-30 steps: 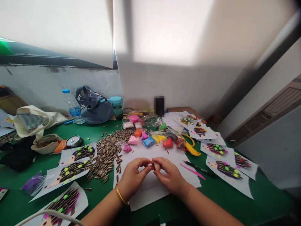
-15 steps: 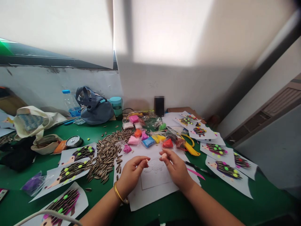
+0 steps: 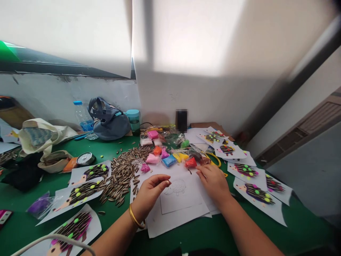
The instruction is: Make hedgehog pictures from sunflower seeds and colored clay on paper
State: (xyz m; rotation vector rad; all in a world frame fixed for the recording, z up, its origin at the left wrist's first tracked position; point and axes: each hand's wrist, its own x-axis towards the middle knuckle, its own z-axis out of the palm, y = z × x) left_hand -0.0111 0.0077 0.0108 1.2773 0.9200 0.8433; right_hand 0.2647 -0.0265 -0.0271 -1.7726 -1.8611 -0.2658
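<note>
My left hand (image 3: 151,193), with a gold bangle on its wrist, hovers over the left part of the white paper (image 3: 178,223). Its thumb and forefinger are pinched together; whatever sits between the tips is too small to make out. A pencil drawing of a hedgehog (image 3: 178,187) shows just right of those fingertips. My right hand (image 3: 214,181) is over the paper's right edge, fingers bent and close together, the tips near a red clay packet (image 3: 190,163). What its fingers hold, if anything, is hidden. A small dark sliver (image 3: 190,171) lies below the packet.
Sunflower seeds (image 3: 121,177) are heaped left of the paper. Bagged clay, including a blue packet (image 3: 169,161), lies behind it. Finished hedgehog pictures (image 3: 255,193) lie on both sides. A blue bag (image 3: 110,124), teal-lidded cup (image 3: 133,122) and water bottle (image 3: 82,117) stand at the back.
My right hand has moved right, away from the drawing, and the pale peach clay lump in its fingers no longer shows. The drawing is less covered. My left hand stays nearly in place.
</note>
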